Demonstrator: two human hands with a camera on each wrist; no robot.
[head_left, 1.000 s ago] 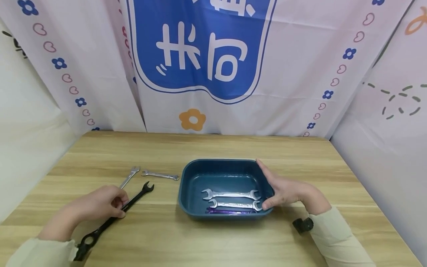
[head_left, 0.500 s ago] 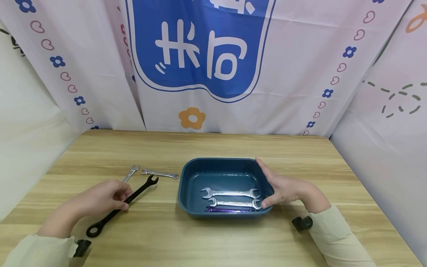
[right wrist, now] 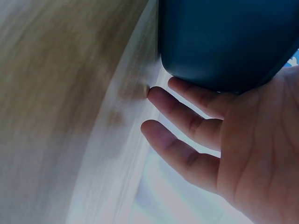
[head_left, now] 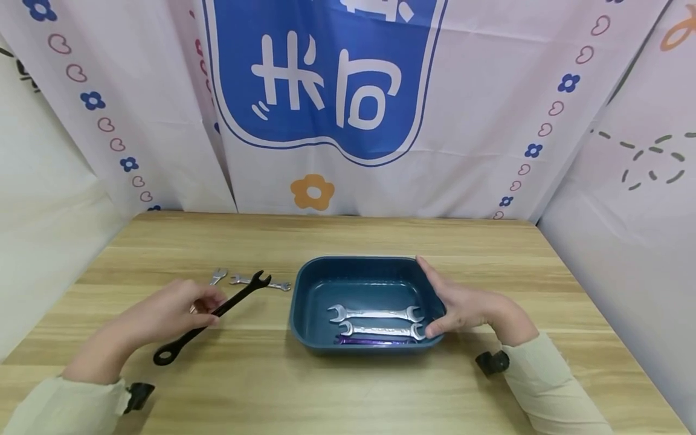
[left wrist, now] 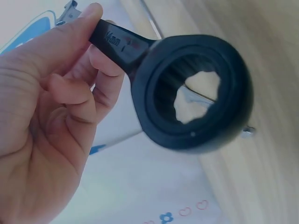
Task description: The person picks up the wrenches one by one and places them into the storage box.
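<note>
In the head view my left hand (head_left: 185,311) pinches a black combination wrench (head_left: 239,296) by its shank, raised at a slant with the open jaw end up and to the right. Its ring end (left wrist: 191,93) looms large in the left wrist view. My right hand (head_left: 467,311) rests against the right end of a dark teal box (head_left: 296,314), thumb at the front rim, index finger toward the back corner. Its other fingers (right wrist: 187,154) extend under the box's side. Inside lie two silver open-end wrenches (head_left: 375,314) and a purple wrench (head_left: 375,341).
A small silver wrench (head_left: 280,286) lies on the wooden table (head_left: 348,393) left of the box, partly behind the black wrench. Another silver wrench (head_left: 219,275) shows only its end beyond my left hand. A printed cloth (head_left: 478,121) hangs behind the table.
My left hand has lifted the black wrench and moved it up and to the right, so its jaw end now overlaps the small silver wrench. The right hand and box stay put.
</note>
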